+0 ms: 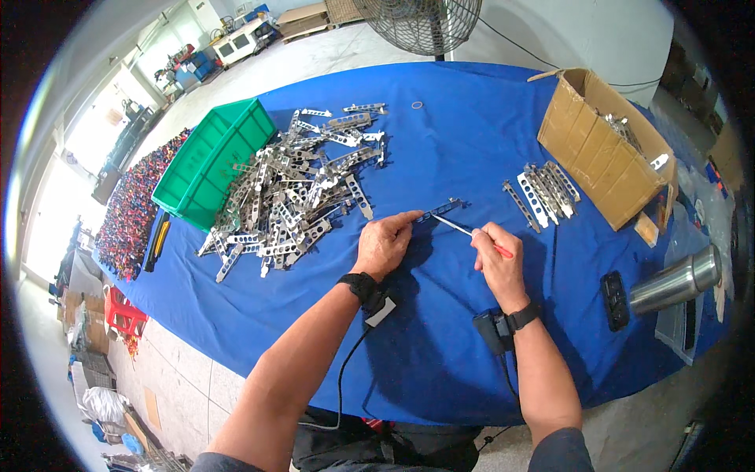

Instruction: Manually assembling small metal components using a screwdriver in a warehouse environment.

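Observation:
My left hand (385, 240) has its fingers closed on one end of a narrow metal strip with holes (448, 208), near the middle of the blue cloth. A thin tool with a pale metal shaft and a red handle (503, 252) sits in the grip of my right hand (497, 266). Its tip meets the strip or lies very close to it, just right of my left fingertips. To the left lies a large loose heap of similar perforated metal strips (287, 193). Several more strips (546, 193) lie side by side on the right.
A green plastic crate (216, 161) leans by the heap, beside a mass of small multicoloured pieces (145, 204). At right stand an open cardboard box (602, 145) holding metal parts, a steel bottle (676, 279) and a black case (614, 300). A fan (421, 23) stands beyond the table.

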### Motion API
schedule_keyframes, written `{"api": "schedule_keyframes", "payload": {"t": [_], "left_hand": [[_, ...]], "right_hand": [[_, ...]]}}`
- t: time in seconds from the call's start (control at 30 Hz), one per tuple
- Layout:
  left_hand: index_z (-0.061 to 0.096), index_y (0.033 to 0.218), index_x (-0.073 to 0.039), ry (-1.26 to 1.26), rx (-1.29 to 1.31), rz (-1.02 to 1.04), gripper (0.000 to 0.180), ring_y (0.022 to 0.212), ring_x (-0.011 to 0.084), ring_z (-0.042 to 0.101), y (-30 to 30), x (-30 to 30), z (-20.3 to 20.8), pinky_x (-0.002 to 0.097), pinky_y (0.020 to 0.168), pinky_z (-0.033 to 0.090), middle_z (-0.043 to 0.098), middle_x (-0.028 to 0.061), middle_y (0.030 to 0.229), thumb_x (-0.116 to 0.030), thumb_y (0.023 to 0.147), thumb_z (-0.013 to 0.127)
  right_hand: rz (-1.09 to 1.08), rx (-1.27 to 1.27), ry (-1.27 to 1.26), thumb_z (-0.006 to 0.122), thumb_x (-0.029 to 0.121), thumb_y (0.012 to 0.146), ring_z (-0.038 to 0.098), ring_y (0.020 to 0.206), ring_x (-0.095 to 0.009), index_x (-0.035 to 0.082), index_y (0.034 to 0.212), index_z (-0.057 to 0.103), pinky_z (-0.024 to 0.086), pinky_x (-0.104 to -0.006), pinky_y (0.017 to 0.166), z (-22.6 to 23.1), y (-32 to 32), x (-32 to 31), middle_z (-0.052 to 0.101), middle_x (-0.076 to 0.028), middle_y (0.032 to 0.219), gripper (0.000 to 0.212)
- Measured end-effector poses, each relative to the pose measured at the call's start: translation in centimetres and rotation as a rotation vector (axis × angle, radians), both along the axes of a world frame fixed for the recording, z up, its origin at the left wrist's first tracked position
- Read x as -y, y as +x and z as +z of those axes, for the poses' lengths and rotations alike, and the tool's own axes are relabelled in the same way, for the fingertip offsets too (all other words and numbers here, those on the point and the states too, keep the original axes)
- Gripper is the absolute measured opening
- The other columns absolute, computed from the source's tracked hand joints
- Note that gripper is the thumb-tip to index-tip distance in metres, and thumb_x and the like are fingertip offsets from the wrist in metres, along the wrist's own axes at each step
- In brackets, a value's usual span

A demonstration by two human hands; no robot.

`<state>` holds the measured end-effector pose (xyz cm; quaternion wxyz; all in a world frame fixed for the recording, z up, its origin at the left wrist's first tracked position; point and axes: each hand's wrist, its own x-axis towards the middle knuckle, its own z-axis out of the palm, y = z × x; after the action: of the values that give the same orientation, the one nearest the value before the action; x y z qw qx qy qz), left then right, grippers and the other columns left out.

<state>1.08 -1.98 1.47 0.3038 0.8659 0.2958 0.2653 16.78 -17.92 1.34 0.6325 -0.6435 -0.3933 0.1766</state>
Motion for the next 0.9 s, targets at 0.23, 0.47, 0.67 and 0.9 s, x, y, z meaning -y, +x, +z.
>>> {"api": "schedule_keyframes", "payload": {"t": [0.23, 0.47, 0.67, 0.9], "left_hand": [[0.072, 0.113, -0.014, -0.023, -0.032, 0.010, 0.029, 0.069, 0.0309, 0.067, -0.15, 0.09, 0.33, 0.0399, 0.065, 0.051, 0.066, 0.0164, 0.073, -0.012, 0.088, 0.058], [0.071, 0.116, -0.012, 0.013, 0.039, -0.018, 0.031, 0.053, 0.0174, 0.056, -0.08, -0.11, -0.24, 0.0339, 0.056, 0.046, 0.056, 0.0122, 0.060, -0.010, 0.088, 0.058], [0.072, 0.113, -0.014, -0.032, -0.040, 0.014, 0.028, 0.069, 0.0318, 0.067, 0.03, 0.09, 0.17, 0.0404, 0.066, 0.052, 0.067, 0.0174, 0.075, -0.012, 0.089, 0.058], [0.071, 0.117, -0.013, 0.031, 0.037, -0.012, 0.031, 0.052, 0.0176, 0.056, -0.09, -0.16, -0.44, 0.0345, 0.055, 0.047, 0.057, 0.0119, 0.060, -0.010, 0.088, 0.059]], "right_hand": [[0.003, 0.019, 0.008, 0.059, 0.015, 0.096, 0.052, 0.047, -0.008, 0.004, 0.067, 0.051, 0.038, -0.0284, 0.044, 0.71, -0.74, -0.10, 0.050, -0.002, 0.053, 0.032], [-0.043, 0.000, -0.022, 0.059, 0.016, 0.096, 0.052, 0.047, -0.008, 0.004, 0.068, 0.052, 0.039, -0.0282, 0.044, 0.56, -0.39, -0.13, 0.050, -0.002, 0.053, 0.032], [-0.004, 0.042, -0.021, 0.059, 0.016, 0.096, 0.053, 0.047, -0.008, 0.003, 0.068, 0.052, 0.039, -0.0278, 0.044, 0.16, -0.22, 0.03, 0.051, -0.002, 0.053, 0.032], [0.001, -0.004, -0.011, 0.060, 0.015, 0.096, 0.053, 0.048, -0.008, 0.003, 0.070, 0.054, 0.039, -0.0272, 0.044, 0.39, -0.37, 0.03, 0.051, -0.002, 0.054, 0.030]]}}
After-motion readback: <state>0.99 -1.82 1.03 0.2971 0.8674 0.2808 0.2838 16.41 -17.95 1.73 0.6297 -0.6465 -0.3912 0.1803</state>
